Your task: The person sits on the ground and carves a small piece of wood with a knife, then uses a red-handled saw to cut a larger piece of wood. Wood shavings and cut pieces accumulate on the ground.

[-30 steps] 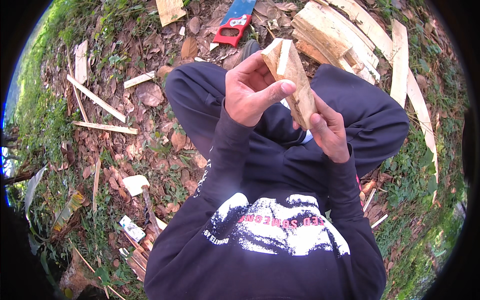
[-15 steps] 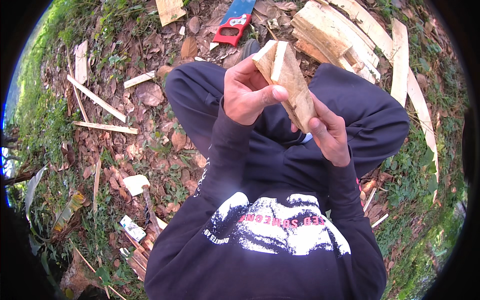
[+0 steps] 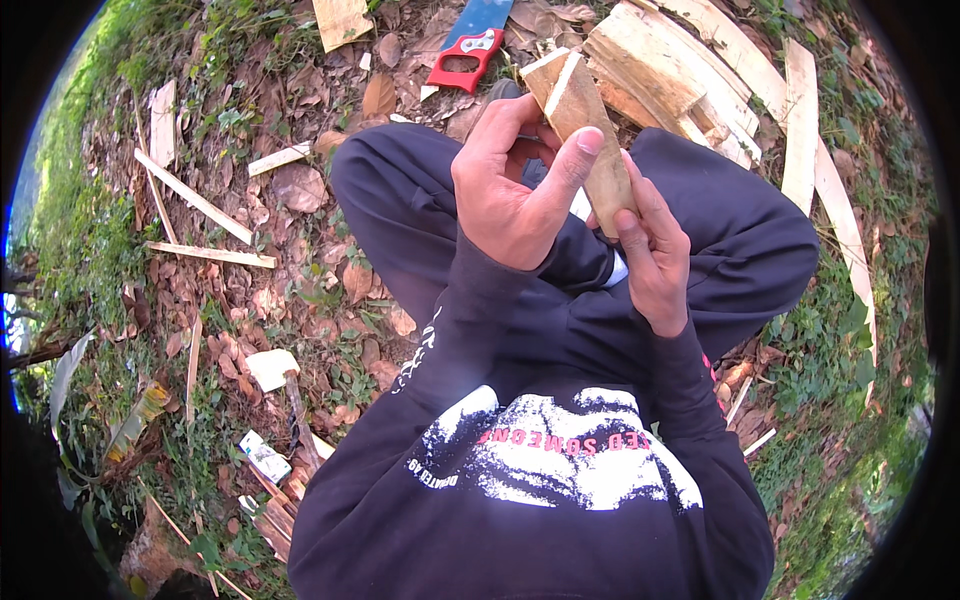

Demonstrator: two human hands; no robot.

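Note:
A short, thick piece of wood [image 3: 597,150] is held up on a slant above my crossed legs. A bright pale edge runs across its far end; whether it is one piece or two, I cannot tell. My right hand [image 3: 657,258] grips its near end, thumb on top and fingers along the right side. My left hand [image 3: 512,200] is at the wood's left side with thumb and fingers spread apart. The left thumb tip overlaps the wood, and some fingertips are hidden near its far end.
A handsaw [image 3: 467,58] with a red handle and blue blade lies ahead on leaf litter. A stack of split boards [image 3: 655,70] is at the far right beside long curved strips [image 3: 845,215]. Thin offcuts [image 3: 195,197] lie left. A hatchet-like tool [image 3: 298,410] and small box [image 3: 265,457] are near-left.
My left hand has loosened from the wood, its thumb and fingers spreading apart. The wood's far end has swung farther away and slightly right, while my right hand still grips the near end.

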